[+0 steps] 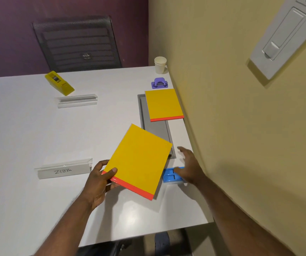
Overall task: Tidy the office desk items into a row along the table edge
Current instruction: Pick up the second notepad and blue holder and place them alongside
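Row along the wall edge of the bench (37, 126) judged part-built: paper cup (160, 64), purple hole punch (159, 83), 1 yellow pad (163, 104) placed; second yellow pad (139, 160) pinched in left-hand grip (98, 183), right hand (189, 164) released over blue tray (168, 175); tape dispenser (59, 85) and 2 acrylic name holders (63, 169) left.

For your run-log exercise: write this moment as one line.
left hand: holds yellow notebook | right hand: open above blue tray | second notebook: at wall edge
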Motion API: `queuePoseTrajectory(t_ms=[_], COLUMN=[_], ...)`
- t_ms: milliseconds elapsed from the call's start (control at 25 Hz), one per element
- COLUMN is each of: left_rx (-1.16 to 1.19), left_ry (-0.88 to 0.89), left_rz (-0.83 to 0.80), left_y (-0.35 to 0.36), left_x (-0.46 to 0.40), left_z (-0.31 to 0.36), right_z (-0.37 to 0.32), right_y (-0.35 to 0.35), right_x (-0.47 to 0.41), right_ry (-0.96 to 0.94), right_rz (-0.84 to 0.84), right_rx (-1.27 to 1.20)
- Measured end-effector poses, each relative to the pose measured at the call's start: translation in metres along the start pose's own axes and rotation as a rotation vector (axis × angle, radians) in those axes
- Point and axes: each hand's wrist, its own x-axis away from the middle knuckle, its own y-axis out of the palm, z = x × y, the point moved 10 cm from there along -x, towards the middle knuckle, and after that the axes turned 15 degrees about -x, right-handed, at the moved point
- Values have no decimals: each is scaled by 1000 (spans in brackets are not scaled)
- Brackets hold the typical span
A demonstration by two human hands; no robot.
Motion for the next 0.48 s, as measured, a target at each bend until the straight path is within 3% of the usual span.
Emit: queuePoseTrajectory(t_ms=[80,200,320,480], left_rx=[-84,-189,-254,-306], left_ry=[-3,6,11,80], left_rz=[-69,-223,-338,-297], left_y=[3,8,7,3], left_x=[-11,-24,-34,-54], left_z=[10,28,45,73], right_z=[-23,-29,-23,-1], right_y=[-13,6,32,50], right_x=[-19,-42,-37,-28], right_ry=[75,368,505,492], right_rz=[96,-79,-351,-448], right_rx=[-453,-865,-911,-1005])
